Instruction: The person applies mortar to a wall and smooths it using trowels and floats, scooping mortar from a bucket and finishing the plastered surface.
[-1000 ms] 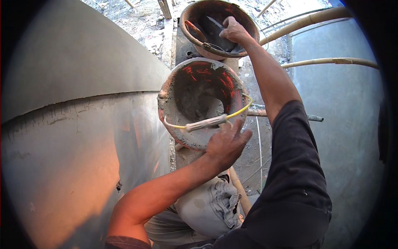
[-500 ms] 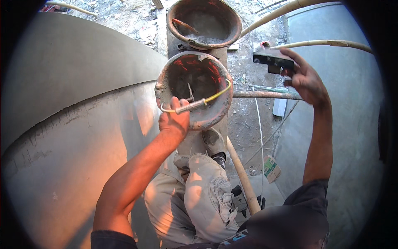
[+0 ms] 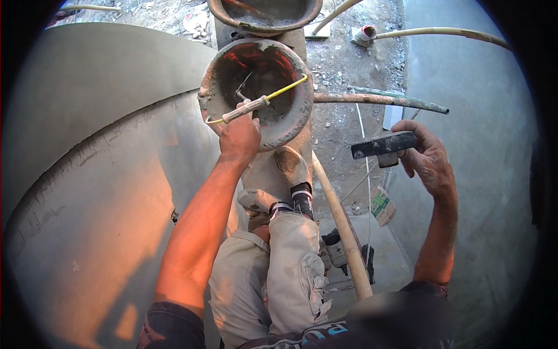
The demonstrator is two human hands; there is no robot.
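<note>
My left hand point(image 3: 239, 136) is at the near side of a mortar-crusted bucket point(image 3: 299, 119), its fingers hooked under the white grip of the yellow wire bucket handle point(image 3: 285, 89). Inside the bucket are grey mortar residue and a thin, pale tool-like piece point(image 3: 242, 87), partly hidden. Off to the right, my right hand point(image 3: 429, 160) holds up a black, mortar-smeared plastering float point(image 3: 382, 145) by its edge side, fingers closed round it. The float is in the air, apart from the bucket and the wall.
A second bucket point(image 3: 267, 26) stands beyond the first on a narrow plank point(image 3: 264, 177), where my feet rest. Grey plastered walls rise on both sides. A bamboo pole point(image 3: 343, 232) slants by my legs. Other poles point(image 3: 381, 100) stick out at right above rubble ground.
My right hand has come down and nearer with the float, which has turned to a different angle. The view has shifted, so both buckets appear higher and further left. My left hand stays at the bucket handle.
</note>
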